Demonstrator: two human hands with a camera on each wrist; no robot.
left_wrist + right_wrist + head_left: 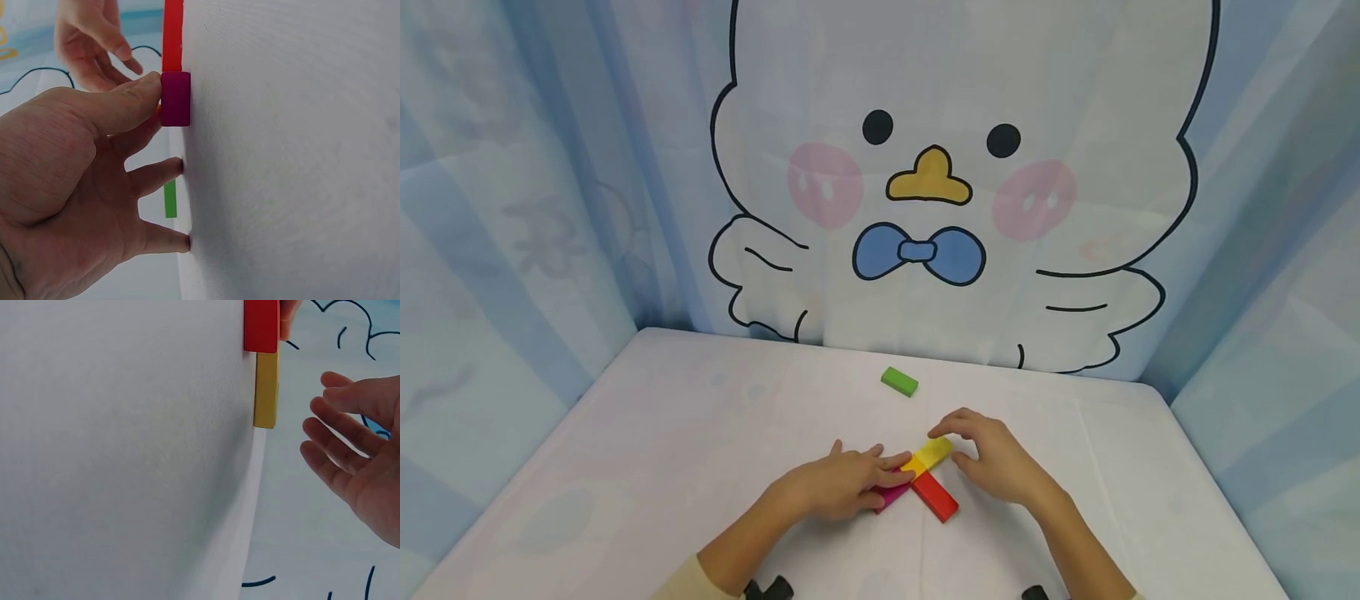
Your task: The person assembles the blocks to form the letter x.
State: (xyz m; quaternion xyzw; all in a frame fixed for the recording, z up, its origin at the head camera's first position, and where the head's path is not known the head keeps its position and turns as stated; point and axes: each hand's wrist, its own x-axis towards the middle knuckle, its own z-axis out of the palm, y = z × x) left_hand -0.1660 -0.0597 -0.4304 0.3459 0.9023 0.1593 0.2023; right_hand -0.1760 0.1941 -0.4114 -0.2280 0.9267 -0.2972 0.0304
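On the white table, a magenta block [892,496], an orange block [913,467], a yellow block [936,451] and a red block [936,498] lie close together, their ends meeting near the orange one. My left hand [842,482] spreads over the magenta and orange blocks with its fingers extended. In the left wrist view its thumb rests on the upper side of the magenta block [175,99], and two other fingertips touch the table. My right hand [996,460] hovers beside the yellow block, fingers loosely bent and holding nothing; the right wrist view shows it apart from the yellow block [265,390].
Farther back on the table lies a green block [899,382], apart from the others. A curtain [925,317] with a cartoon bird rises behind the table's back edge, and blue-white cloth hangs on both sides. Black objects [772,588] show at the bottom edge.
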